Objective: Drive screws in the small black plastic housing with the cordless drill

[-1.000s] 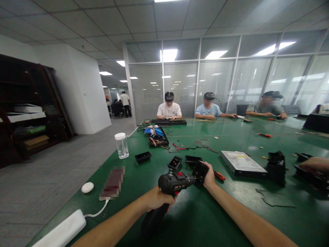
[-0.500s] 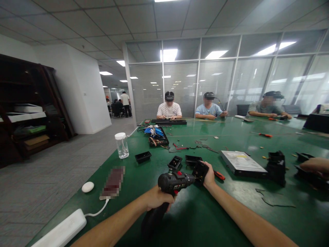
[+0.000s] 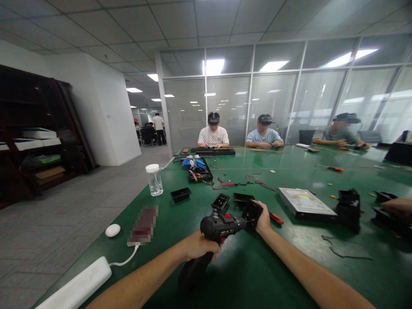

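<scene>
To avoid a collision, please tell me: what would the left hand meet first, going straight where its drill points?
Probably the black plastic box held in the right hand: the cordless drill in the left hand aims at it, though whether they touch is unclear.

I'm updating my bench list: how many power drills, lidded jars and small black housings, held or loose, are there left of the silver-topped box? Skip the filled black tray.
Power drill: 1
Lidded jar: 1
Held black housing: 1
Loose black housings: 3
Total: 6
</scene>
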{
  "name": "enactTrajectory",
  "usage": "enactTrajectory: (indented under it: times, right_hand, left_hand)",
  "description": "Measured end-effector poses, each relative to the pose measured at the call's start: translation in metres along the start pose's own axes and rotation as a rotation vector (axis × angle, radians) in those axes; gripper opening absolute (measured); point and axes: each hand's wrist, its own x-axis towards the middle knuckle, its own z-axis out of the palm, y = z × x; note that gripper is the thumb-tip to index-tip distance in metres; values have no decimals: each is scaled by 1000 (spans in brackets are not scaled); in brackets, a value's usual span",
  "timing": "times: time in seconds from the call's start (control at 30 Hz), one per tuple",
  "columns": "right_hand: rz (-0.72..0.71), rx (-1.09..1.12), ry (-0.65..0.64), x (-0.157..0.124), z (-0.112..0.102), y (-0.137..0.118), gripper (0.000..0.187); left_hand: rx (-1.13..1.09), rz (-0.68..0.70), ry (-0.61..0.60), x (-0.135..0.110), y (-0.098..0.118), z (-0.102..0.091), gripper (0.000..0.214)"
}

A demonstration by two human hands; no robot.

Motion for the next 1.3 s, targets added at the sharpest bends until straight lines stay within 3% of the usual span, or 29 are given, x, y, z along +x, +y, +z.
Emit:
enactTrajectory:
  times: [0.77,1.3]
  right_hand:
    - [-3,5,16,-1,3,-2,21]
    - [100,83,-22,6,-3,4,21]
  left_hand:
    - [42,7,-18,-1,4,1,16]
    - [35,-39,-6,-3,10,1,17]
